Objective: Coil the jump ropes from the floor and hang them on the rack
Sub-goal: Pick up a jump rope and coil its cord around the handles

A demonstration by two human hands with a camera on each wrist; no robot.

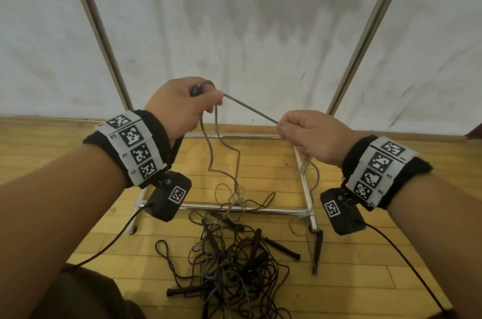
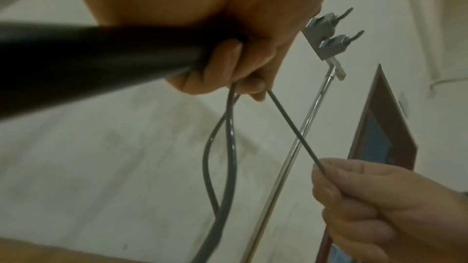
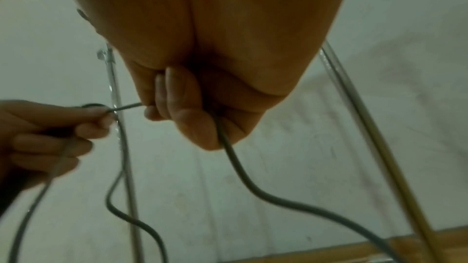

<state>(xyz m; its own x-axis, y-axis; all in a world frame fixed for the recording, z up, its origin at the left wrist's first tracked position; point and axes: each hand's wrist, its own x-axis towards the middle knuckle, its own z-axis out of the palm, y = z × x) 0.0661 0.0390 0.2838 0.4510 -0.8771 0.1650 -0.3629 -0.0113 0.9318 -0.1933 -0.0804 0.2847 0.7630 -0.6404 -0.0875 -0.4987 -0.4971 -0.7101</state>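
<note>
Coiling has barely begun: the left hand (image 1: 180, 105) grips a black handle (image 2: 96, 61) and first loops of the grey rope (image 1: 250, 110), the right hand (image 1: 310, 136) pinching it taut. Below the rack (image 1: 242, 208), a tangled pile of ropes (image 1: 234, 266) still covers the floor (image 1: 352, 279), none visibly hung.

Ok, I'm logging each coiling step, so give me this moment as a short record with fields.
left hand: grips a black handle and hanging loops of the grey rope
right hand: pinches the grey rope, pulled taut between the hands
rope tail: drops from the right hand to the floor
floor pile: tangled dark ropes and handles, not yet coiled
rack: metal frame by the wall; no rope seen hung on it
</note>
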